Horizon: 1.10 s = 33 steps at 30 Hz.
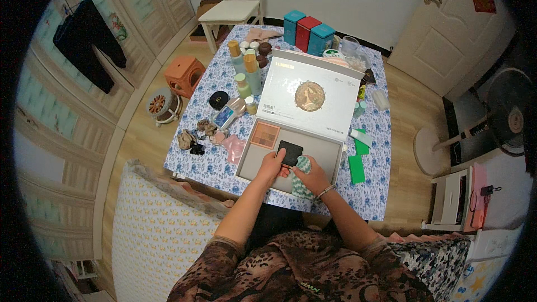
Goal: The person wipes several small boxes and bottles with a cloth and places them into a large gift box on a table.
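A large grey gift box [253,163] lies open in front of me, its white lid [309,96] tilted up behind it. Inside sit a pinkish eyeshadow palette [264,135] and a black square compact [290,152]. My left hand [271,168] grips the near left edge of the black compact. My right hand [311,177] holds a green-and-white patterned cloth [302,174] just right of the compact, inside the box.
The table [215,169] has a blue floral cloth. Bottles [248,75] and jars stand at the far left, three tins [307,32] at the back. Green packets [356,169] lie right of the box, hair ties [193,138] left. A white chair [232,8] stands beyond; a fan [503,120] at right.
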{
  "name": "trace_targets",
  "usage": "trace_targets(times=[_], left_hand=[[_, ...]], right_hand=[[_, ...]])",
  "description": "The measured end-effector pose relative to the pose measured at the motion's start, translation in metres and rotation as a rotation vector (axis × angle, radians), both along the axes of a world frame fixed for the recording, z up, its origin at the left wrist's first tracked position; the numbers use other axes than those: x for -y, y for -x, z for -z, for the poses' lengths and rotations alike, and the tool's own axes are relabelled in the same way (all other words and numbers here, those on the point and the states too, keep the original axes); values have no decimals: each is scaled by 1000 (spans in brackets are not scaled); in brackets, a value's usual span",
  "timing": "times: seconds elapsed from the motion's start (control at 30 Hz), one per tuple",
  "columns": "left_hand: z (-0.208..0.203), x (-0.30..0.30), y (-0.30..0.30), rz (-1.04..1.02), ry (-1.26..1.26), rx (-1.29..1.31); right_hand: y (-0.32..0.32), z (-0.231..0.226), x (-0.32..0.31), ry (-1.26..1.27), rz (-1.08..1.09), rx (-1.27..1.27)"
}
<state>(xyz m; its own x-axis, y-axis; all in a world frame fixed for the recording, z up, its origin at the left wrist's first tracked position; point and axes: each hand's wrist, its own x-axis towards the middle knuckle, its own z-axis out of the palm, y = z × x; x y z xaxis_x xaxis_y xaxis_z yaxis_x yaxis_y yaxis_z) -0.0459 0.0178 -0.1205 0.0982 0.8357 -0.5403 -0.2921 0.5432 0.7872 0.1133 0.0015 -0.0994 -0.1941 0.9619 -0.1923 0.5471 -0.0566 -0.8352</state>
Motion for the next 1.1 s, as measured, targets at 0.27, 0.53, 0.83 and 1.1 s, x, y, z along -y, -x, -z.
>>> trace_targets(times=[0.27,0.53,0.83,1.1], left_hand=[[8,-6,-10,-150,-146,-133],[17,3,-9,-133,-601,-961],[10,-4,-7,-125,-498,-885],[4,-9,-13,-133,-373,-803]], right_hand=[[6,4,-8,91,-50,-27],[10,6,-7,89,-52,-34],[14,4,-5,80,-23,-13],[20,6,-14,38,-26,-88]])
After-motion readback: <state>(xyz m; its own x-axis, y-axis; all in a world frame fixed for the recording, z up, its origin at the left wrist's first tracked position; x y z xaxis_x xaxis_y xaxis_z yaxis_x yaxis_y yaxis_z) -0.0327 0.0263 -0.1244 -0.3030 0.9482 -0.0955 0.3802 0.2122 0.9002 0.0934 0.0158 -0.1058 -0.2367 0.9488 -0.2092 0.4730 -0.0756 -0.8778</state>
